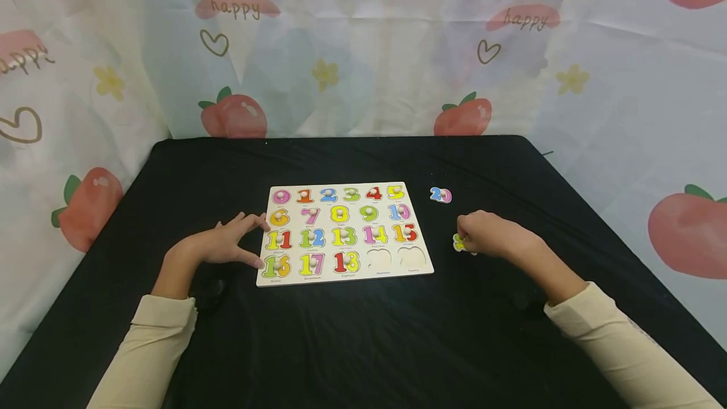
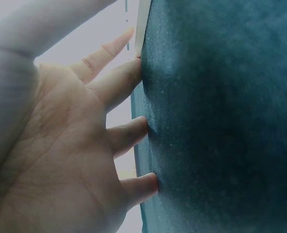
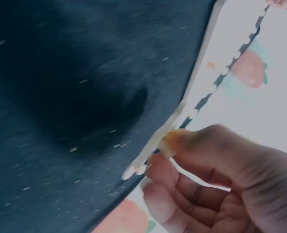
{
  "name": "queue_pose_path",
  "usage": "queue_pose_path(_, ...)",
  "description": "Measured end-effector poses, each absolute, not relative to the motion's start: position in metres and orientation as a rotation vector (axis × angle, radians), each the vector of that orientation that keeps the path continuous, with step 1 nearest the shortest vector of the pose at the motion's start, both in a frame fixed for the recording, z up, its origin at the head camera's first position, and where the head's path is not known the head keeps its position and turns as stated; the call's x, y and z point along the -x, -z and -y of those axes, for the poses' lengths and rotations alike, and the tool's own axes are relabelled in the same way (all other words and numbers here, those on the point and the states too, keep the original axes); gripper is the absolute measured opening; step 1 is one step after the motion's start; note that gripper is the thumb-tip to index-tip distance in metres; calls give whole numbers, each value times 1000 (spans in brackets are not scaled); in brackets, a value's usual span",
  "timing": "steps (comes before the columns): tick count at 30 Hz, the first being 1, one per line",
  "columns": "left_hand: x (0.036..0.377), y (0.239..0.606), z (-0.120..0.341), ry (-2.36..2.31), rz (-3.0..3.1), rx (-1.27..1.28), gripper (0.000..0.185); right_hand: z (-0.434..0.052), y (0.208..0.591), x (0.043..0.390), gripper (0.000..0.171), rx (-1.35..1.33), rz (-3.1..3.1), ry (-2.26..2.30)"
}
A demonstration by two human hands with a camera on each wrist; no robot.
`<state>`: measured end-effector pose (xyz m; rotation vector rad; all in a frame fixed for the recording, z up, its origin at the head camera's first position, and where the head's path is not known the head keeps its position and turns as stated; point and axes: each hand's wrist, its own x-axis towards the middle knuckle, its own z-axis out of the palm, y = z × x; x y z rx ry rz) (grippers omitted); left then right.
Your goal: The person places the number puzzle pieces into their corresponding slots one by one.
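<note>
Both hands lie on the black cloth-covered bench [image 1: 352, 339], one to each side of the flat wooden number puzzle board [image 1: 344, 233]. Left hand [image 1: 224, 243] rests at the board's left edge with its fingers spread and nearly straight, holding nothing; the fingertips [image 2: 133, 70] press down on the dark cloth, and in the head view the thumb and forefinger reach up to the board's edge beside the pieces 6 and 16. Right hand [image 1: 490, 234] sits to the right of the board, well apart from its right edge, with its fingers curled over a small yellow-and-green wooden number piece [image 1: 457, 243] that lies on the cloth; the right wrist view shows the thumb and fingers pinching the thin edge of that piece [image 3: 158, 145], one side lifted off the cloth.

Coloured number pieces from 0 to 18 fill the board's slots, each with a small white knob, while the two slots at the board's near right corner [image 1: 396, 259] show bare wood. A blue-and-pink wooden "20" piece [image 1: 440, 195] lies flat on the cloth just off the board's far right corner, apart from the right hand. Cream-coloured long sleeves [image 1: 616, 346] cover both forearms. A pale printed curtain with strawberries and the word "happy" [image 1: 363, 49] hangs behind the bench.
</note>
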<state>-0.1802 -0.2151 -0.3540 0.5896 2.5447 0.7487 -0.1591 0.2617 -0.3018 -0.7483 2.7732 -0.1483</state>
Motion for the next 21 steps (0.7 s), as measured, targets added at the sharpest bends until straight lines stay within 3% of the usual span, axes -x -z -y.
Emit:
queue_pose_path(5,180,354,216,-758,-2541,-592,74,-247,301,161,12,861,-2826,193)
queue_pose_path(12,181,355,216,-767,-2536,-601,71,-220,302,164,5,810,-2763,232)
queue_pose_path(21,182,356,216,-760,-2532,-596,73,-185,310,162,17,962,-2700,201)
